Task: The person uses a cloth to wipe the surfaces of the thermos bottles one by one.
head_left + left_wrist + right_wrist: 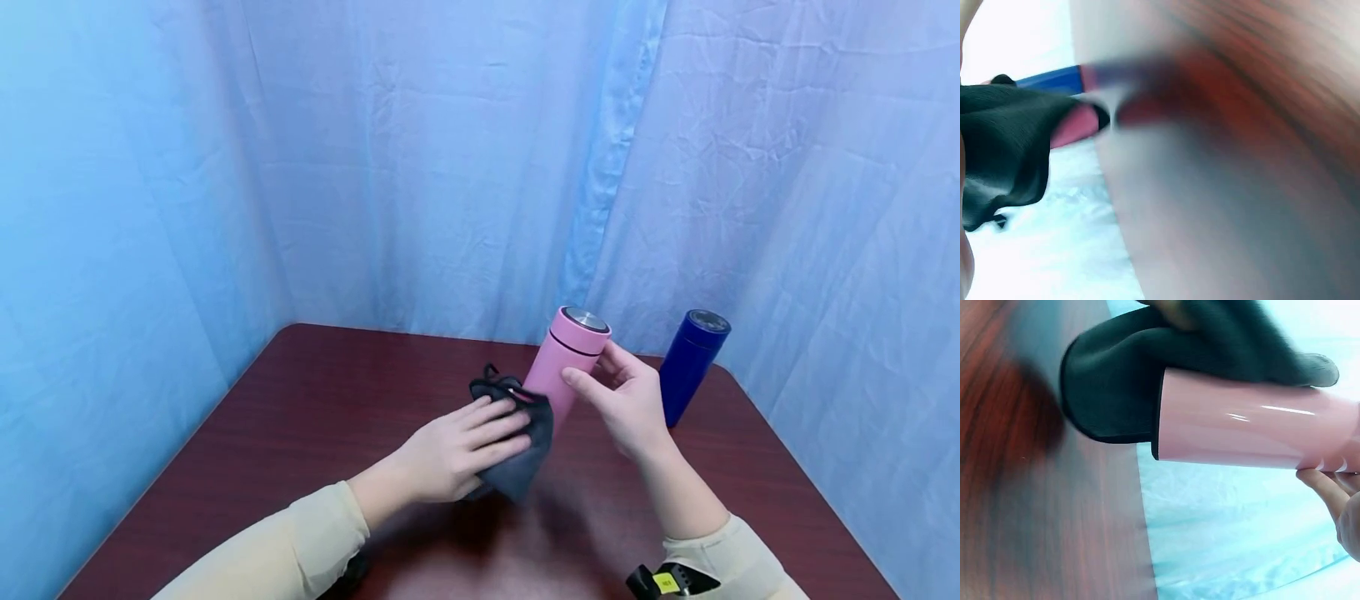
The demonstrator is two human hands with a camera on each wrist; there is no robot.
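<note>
My right hand (633, 404) holds a pink thermos bottle (553, 375) near its top, thumb on the front, fingers behind. The bottle leans, its steel-topped lid up, and in the right wrist view its black-edged base is above the table. My left hand (450, 450) holds a dark grey drawstring pouch (517, 477) against the bottle's lower left side, fingers spread over the cloth and the thumb hidden. Black cord loops stick up at the pouch's top edge. In the right wrist view the pouch (1113, 394) lies along the bottle's side and reaches past its base.
A dark blue thermos bottle (692, 362) stands on the dark red wooden table (360, 392), just behind and right of my right hand. Light blue curtains (450, 167) enclose the table at the back and both sides.
</note>
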